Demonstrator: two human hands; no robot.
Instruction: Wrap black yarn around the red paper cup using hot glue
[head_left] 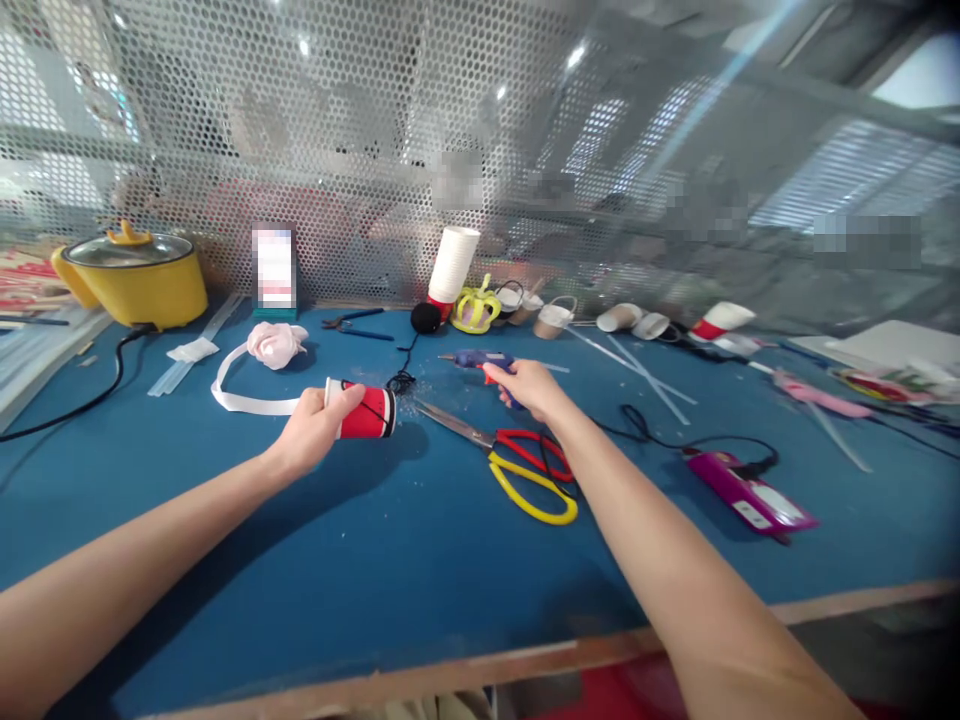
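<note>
Red paper cup (pixel 367 412) lies sideways in our left hand (pixel 311 432), grip closed round it low over the tabletop (pixel 375 570); right hand (pixel 527 386) grips the blue glue gun (pixel 478 359), so gluing step, we judge, and the nozzle must reach the cup.

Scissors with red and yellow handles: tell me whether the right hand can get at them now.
Probably yes: the scissors lie uncovered right beside the right hand, with nothing between. But its fingers are wrapped around the glue gun, which it would have to set down first.
</note>
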